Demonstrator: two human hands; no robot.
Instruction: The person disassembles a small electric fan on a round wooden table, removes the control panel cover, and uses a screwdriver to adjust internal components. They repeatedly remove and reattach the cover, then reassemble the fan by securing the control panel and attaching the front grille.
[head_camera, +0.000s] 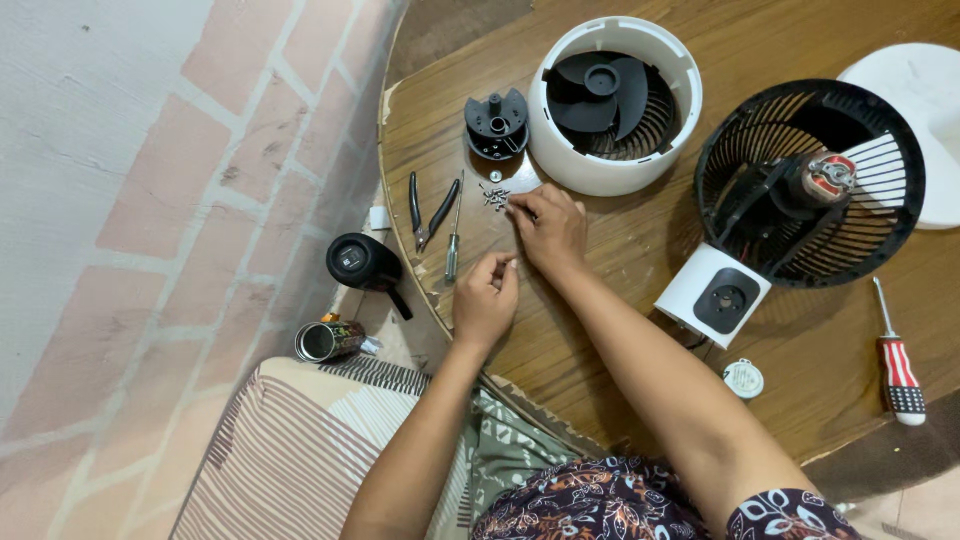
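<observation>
My right hand rests on the round wooden table, its fingertips pinching at a small pile of screws. My left hand hovers just below, fingers curled together as if pinching something tiny; I cannot tell what. A thin screwdriver and black-handled pliers lie left of my hands. Above sit a white round fan housing with a black blade and a small black fan part. A black fan grille with an exposed motor and white base lies to the right.
A red-and-white-handled screwdriver and a small round white disc lie at the table's right. A white round cover sits at the far right. Beside the table on the floor are a black cylinder and a metal can. A brick wall stands to the left.
</observation>
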